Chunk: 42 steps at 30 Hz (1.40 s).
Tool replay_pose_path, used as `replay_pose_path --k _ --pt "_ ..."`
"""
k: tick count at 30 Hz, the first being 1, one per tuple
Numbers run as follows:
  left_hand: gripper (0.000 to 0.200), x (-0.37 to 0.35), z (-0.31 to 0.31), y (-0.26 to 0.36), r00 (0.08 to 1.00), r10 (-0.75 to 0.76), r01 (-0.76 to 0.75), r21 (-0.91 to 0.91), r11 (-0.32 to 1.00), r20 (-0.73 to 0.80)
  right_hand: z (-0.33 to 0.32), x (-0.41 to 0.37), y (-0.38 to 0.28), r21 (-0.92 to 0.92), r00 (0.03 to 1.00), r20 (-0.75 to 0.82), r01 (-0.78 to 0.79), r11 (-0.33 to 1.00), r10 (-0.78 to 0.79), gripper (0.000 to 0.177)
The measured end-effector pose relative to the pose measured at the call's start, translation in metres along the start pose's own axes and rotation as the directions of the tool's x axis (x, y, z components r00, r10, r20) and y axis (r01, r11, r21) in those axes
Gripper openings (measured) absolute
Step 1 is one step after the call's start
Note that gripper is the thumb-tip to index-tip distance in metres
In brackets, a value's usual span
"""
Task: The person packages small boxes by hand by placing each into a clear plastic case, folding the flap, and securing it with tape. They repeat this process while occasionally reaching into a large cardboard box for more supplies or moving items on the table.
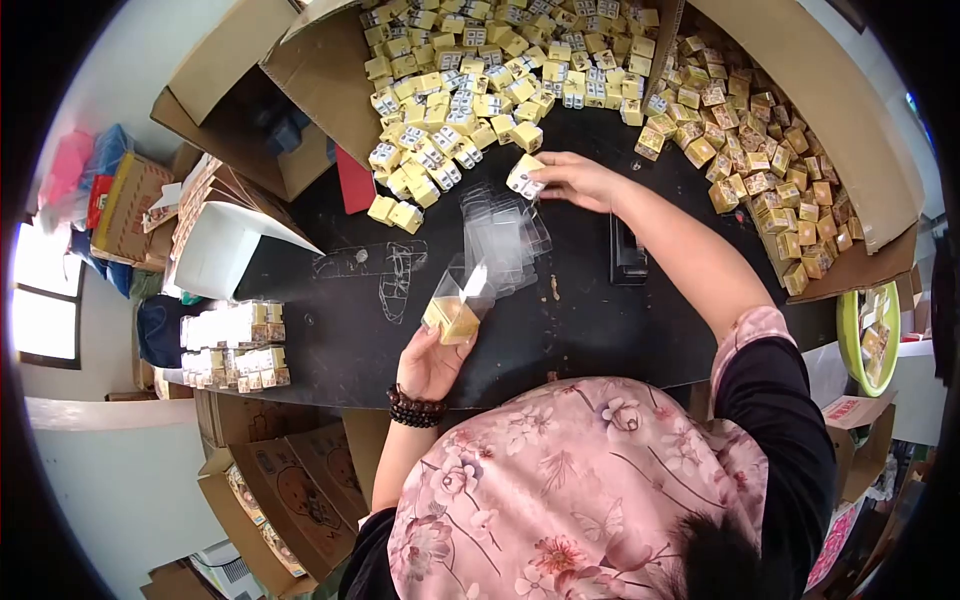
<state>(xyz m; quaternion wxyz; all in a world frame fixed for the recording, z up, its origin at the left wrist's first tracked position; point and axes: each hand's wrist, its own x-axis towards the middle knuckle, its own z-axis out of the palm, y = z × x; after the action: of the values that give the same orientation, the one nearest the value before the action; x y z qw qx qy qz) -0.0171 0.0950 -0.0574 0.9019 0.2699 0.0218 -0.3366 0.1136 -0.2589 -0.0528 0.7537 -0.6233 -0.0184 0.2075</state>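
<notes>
Near the front edge of the black table, my left hand is closed around a small yellow box, which sits in the lower part of a clear plastic sleeve. The sleeve's upper end stands open above the box. Further forward, my right hand grips a yellow and white box between thumb and fingers. Just below it lies a fanned stack of flat clear sleeves. A large heap of yellow and white boxes spreads beyond both hands.
Cardboard walls flank the heap. Patterned boxes are piled at the right. Stacked wrapped boxes stand at the left table edge. A dark stapler-like object lies under my right forearm. A green-rimmed basket is at far right.
</notes>
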Motion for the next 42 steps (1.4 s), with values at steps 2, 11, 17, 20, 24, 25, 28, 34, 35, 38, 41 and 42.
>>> replay_pose_path --k 2,11,17,20,24,25,28,34,35,38,41,42 --pt "0.055 0.008 0.009 0.0 0.981 0.193 -0.188 0.195 0.963 -0.007 0.031 -0.042 -0.005 0.394 0.982 0.168 0.011 0.919 -0.083 0.04" --pt "0.054 0.024 0.052 -0.022 0.811 0.526 -0.423 0.877 0.229 0.254 0.123 -0.145 -0.01 0.457 1.0 -0.009 0.013 0.89 -0.01 0.041" --pt "0.054 0.026 0.07 -0.04 0.592 0.411 -0.419 0.701 -0.577 0.693 0.144 -0.156 0.004 0.274 0.959 -0.283 0.06 0.96 0.021 0.034" --pt "0.058 0.021 0.083 -0.056 0.68 0.438 -0.384 0.795 -0.47 0.588 0.15 -0.159 0.021 0.193 0.956 -0.287 0.125 0.973 -0.066 0.03" --pt "0.065 0.018 0.081 -0.061 0.821 0.423 -0.32 0.922 -0.217 0.385 0.153 -0.17 0.032 -0.126 0.857 -0.29 0.407 0.905 -0.426 0.021" --pt "0.066 0.017 0.079 -0.062 0.856 0.412 -0.292 0.95 -0.115 0.313 0.151 -0.174 0.03 -0.123 0.858 -0.292 0.404 0.906 -0.423 0.021" --pt "0.064 0.019 0.079 -0.064 0.854 0.397 -0.336 0.939 -0.076 0.338 0.143 -0.185 0.011 -0.556 0.846 -0.152 0.355 0.751 -0.512 0.011" --pt "0.082 0.019 0.065 -0.072 0.834 0.372 -0.437 0.899 -0.002 0.407 0.144 -0.181 0.002 -0.29 0.868 -0.325 0.285 0.914 -0.374 0.005" --pt "0.082 0.02 0.063 -0.072 0.835 0.372 -0.435 0.9 -0.001 0.405 0.143 -0.179 0.002 -0.502 0.786 -0.288 0.361 0.786 -0.546 0.007" --pt "0.082 0.02 0.058 -0.074 0.8 0.325 -0.51 0.857 -0.071 0.504 0.142 -0.175 0.008 -0.66 0.703 -0.233 0.394 0.64 -0.672 0.008" --pt "0.081 0.021 0.059 -0.074 0.822 0.286 -0.5 0.864 -0.048 0.492 0.135 -0.171 0.02 -0.57 0.728 -0.269 0.407 0.713 -0.631 0.008" --pt "0.08 0.021 0.063 -0.074 0.841 0.292 -0.484 0.875 0.031 0.455 0.132 -0.171 0.023 -0.504 0.74 -0.283 0.427 0.751 -0.61 0.009"
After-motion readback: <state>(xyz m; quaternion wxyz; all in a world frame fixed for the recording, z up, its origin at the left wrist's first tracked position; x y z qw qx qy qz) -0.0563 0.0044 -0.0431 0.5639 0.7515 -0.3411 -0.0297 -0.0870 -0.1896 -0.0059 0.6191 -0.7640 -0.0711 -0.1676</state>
